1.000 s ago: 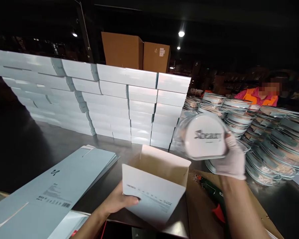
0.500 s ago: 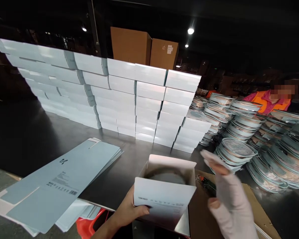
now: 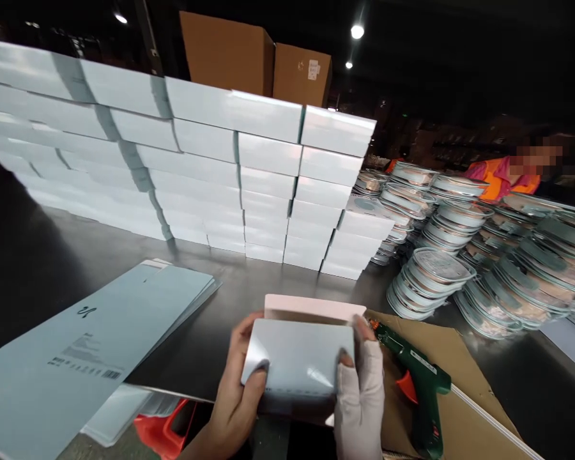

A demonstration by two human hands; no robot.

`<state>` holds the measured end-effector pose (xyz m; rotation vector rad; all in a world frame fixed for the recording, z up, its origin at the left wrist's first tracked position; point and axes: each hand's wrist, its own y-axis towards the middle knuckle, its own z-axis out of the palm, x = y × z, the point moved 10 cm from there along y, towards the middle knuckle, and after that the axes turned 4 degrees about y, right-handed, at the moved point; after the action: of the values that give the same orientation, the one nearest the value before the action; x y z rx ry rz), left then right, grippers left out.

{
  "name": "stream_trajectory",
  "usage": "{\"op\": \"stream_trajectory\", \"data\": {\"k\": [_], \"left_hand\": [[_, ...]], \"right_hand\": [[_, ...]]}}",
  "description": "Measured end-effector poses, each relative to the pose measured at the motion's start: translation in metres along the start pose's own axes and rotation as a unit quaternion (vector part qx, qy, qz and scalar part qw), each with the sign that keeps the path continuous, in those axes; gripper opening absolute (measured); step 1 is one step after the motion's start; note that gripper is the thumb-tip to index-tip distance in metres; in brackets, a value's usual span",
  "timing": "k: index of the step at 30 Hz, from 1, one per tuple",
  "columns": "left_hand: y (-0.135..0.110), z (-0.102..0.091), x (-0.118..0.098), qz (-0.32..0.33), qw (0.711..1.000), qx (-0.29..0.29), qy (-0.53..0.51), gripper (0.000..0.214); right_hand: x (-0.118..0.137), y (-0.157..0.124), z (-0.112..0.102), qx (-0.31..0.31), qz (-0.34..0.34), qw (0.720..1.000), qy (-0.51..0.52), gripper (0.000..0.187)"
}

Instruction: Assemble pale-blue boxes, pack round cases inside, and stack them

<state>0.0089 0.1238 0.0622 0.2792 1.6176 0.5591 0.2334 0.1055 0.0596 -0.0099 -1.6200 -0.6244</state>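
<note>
Between my two hands is a pale blue cardboard box (image 3: 299, 358), its near flap folded partly over and its far flap standing up behind. My bare left hand (image 3: 239, 377) is closed around the left side, thumb on the near flap. On the right side, my right hand (image 3: 361, 390), in a whitish fingerless glove, grips the box with its thumb on the flap and fingers at the back corner. What lies inside the box is hidden now. Just right of my right hand, a green glue gun (image 3: 419, 377) with an orange trigger lies on a cardboard sheet (image 3: 453, 348).
Flat unfolded cartons (image 3: 138, 313) lie at the left. A wall of stacked pale boxes (image 3: 201, 172) spans the back, with brown cartons (image 3: 225, 51) behind. Stacks of round wrapped items (image 3: 426, 281) stand at right. A person in an orange vest (image 3: 501, 179) is beyond them.
My right hand has come in from the right and taken hold of the box. The near flap has folded over the opening. The glue gun is now uncovered, and the view has shifted.
</note>
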Motion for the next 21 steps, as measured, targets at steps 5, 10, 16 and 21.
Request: {"op": "stream_trajectory", "data": {"k": [5,10,16,21], "left_hand": [[0.006,0.001,0.009,-0.091,0.99,0.078,0.077,0.034],[0.012,-0.001,0.027,-0.081,0.965,0.217,0.119,0.04],[0.02,0.002,0.019,-0.04,0.97,0.228,0.071,0.041],[0.026,0.004,0.005,-0.02,0.975,0.216,0.059,0.039]], "right_hand": [[0.028,0.007,-0.01,0.075,-0.096,0.984,-0.128,0.053],[0.039,0.054,-0.109,0.004,-0.257,0.899,-0.354,0.021],[-0.04,0.101,-0.109,0.175,-0.233,0.798,-0.527,0.011],[-0.076,0.105,-0.086,0.19,-0.205,0.793,-0.542,0.018]]}}
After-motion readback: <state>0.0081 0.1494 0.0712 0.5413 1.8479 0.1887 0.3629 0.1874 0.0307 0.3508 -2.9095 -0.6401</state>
